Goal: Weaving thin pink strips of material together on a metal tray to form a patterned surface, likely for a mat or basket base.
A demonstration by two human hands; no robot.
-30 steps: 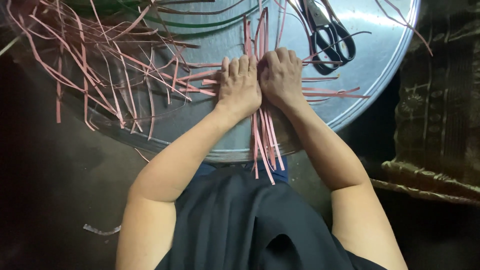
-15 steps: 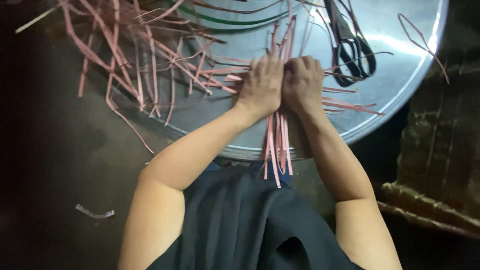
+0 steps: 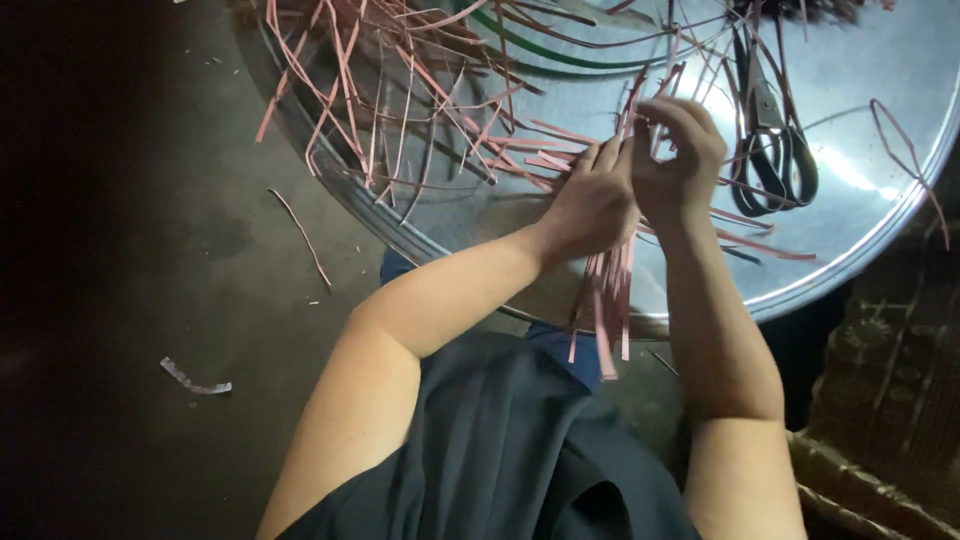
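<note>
Over the metal tray [image 3: 880, 215], both hands [image 3: 640, 175] pinch pink strips [image 3: 605, 300], wrists raised

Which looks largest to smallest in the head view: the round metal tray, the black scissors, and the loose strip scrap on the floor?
1. Round metal tray, by far the largest, cut off by the frame.
2. Black scissors, lying on the tray.
3. Strip scrap on the floor, smallest; it lies nearer the camera, yet looks shorter than the scissors.

left hand [image 3: 590, 200]: fingers bent, pressed down flat | right hand [image 3: 675, 155]: lifted, fingers curled in a pinch | hands side by side, touching | both arms reached forward
</note>
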